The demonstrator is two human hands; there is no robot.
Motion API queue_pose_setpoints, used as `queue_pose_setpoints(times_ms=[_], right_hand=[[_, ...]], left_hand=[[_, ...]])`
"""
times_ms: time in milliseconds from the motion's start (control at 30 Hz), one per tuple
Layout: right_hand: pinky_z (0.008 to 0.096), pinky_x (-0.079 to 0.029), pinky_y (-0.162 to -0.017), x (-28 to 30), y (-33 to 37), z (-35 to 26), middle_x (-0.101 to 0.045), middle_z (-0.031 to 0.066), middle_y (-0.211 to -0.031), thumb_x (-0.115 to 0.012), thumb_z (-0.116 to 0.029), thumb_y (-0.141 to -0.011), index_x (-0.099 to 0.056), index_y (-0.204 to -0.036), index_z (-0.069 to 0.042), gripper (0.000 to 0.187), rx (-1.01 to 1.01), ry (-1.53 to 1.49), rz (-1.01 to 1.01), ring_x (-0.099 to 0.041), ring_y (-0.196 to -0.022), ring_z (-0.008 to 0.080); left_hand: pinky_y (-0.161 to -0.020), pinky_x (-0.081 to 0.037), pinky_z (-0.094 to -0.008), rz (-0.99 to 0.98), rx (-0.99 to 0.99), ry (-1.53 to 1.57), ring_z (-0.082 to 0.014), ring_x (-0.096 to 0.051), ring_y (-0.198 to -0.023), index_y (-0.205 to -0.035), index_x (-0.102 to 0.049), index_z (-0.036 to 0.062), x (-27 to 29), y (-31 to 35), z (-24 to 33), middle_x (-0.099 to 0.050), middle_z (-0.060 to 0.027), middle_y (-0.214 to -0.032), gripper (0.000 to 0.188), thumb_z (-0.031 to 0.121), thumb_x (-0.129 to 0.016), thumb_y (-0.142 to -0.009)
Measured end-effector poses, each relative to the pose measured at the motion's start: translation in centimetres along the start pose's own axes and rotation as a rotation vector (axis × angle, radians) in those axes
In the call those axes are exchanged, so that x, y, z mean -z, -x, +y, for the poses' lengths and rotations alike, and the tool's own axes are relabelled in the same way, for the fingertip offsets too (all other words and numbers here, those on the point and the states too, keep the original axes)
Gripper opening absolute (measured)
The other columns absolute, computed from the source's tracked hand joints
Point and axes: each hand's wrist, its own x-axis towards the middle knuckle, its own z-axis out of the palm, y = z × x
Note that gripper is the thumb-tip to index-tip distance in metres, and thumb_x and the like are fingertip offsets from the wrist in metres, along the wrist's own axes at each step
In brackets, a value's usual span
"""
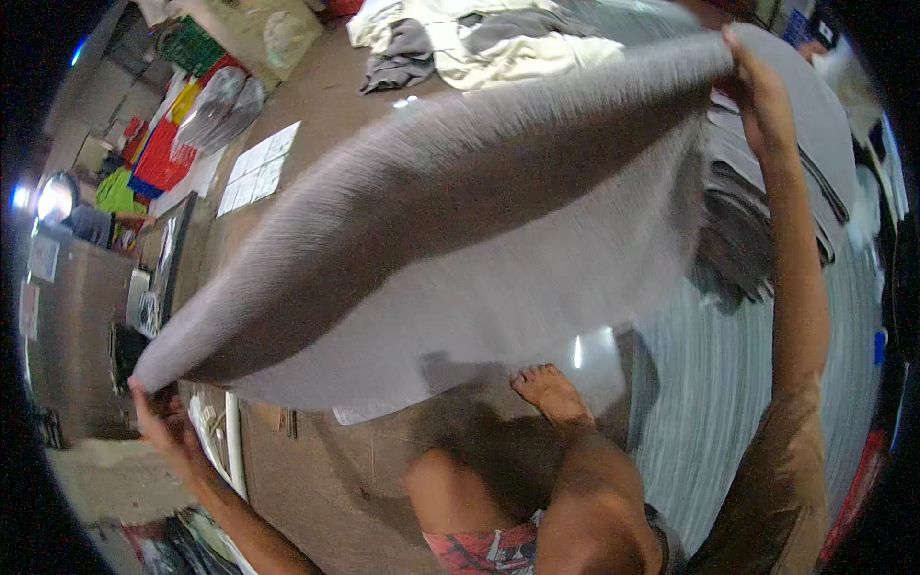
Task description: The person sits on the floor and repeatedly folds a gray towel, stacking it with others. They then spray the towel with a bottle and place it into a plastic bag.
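A wide sheet of grey cloth (517,287) hangs stretched between my two hands, its upper edge bowed and the lower part slightly blurred. At the far left, my left hand (165,424) is closed on one corner. My right hand (762,101), raised at the upper right, pinches the other end of the same edge. Close by my right forearm lies a pile of folded dark grey cloths (736,230), partly hidden behind the arm and the held cloth.
Cream and grey cloths (489,48) are heaped at the far side. A printed white sheet (259,168) lies on the brown surface at left. Beyond it stand a red crate (163,158) and a green crate (192,46). A pale striped surface (728,402) extends along the right.
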Motion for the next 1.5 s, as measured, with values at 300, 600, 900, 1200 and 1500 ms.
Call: queue_pose_setpoints(times_ms=[300, 600, 900, 1200, 1500], right_hand=[[0.0216, -0.033, -0.054, 4.4, 2.3, 0.6, -0.045, -0.0018, -0.069, -0.051, -0.021, -0.088, -0.058, -0.098, -0.007, 0.019, 0.011, -0.365, 0.196, -0.042, -0.059, 0.007], [0.0356, -0.04, -0.081, 10.2, 21.5, 20.2, -0.057, 0.0037, -0.101, -0.055, -0.032, -0.083, -0.052, -0.103, -0.011, 0.029, -0.972, -0.338, 0.284, -0.051, -0.093, 0.0192], [0.0303, -0.042, -0.08, 8.2, 18.5, 20.5, -0.058, 0.0048, -0.1, -0.062, -0.026, -0.082, -0.055, -0.104, -0.005, 0.031, -0.801, 0.069, 0.059, -0.055, -0.089, 0.0166], [0.0244, -0.042, -0.075, 8.5, 19.2, 20.9, -0.061, 0.0028, -0.089, -0.062, -0.021, -0.083, -0.056, -0.101, -0.003, 0.026, -0.813, 0.29, 0.024, -0.056, -0.081, 0.0115], [0.0264, -0.039, -0.075, 3.2, 8.4, 24.7, -0.06, 0.0031, -0.085, -0.059, -0.03, -0.083, -0.061, -0.094, 0.0, 0.032, -0.601, 0.676, -0.304, -0.052, -0.08, 0.0123]], left_hand=[[-0.097, -0.037, -0.0379, 0.248, -0.153, 0.271, -0.0257, -0.049, -0.108, -0.116, -0.047, -0.0047, 2.3, 2.8, -1.5, -0.053, -0.0166, -0.114, 0.038, 0.023, -0.047, -0.089], [-0.081, -0.047, -0.0392, 0.16, 0.739, 0.244, -0.026, -0.053, -0.1, -0.12, -0.043, -0.0002, -0.4, 18.9, -23.3, -0.05, -0.0138, -0.117, 0.052, 0.037, -0.055, -0.085], [-0.072, -0.047, -0.0346, 0.031, 0.653, -0.107, -0.0228, -0.055, -0.092, -0.113, -0.043, 0.005, 2.0, 16.3, -26.3, -0.054, -0.0129, -0.107, 0.042, 0.029, -0.061, -0.084], [-0.064, -0.044, -0.0284, 0.128, 0.586, -0.185, -0.0149, -0.053, -0.074, -0.1, -0.049, 0.0062, 2.2, 17.7, -25.7, -0.056, -0.0049, -0.086, 0.025, 0.018, -0.064, -0.082], [-0.084, -0.037, -0.035, -0.164, 0.473, -0.721, -0.0236, -0.049, -0.094, -0.106, -0.051, -0.0029, -4.2, 7.9, -26.9, -0.053, -0.0143, -0.105, 0.05, 0.044, -0.046, -0.089]])
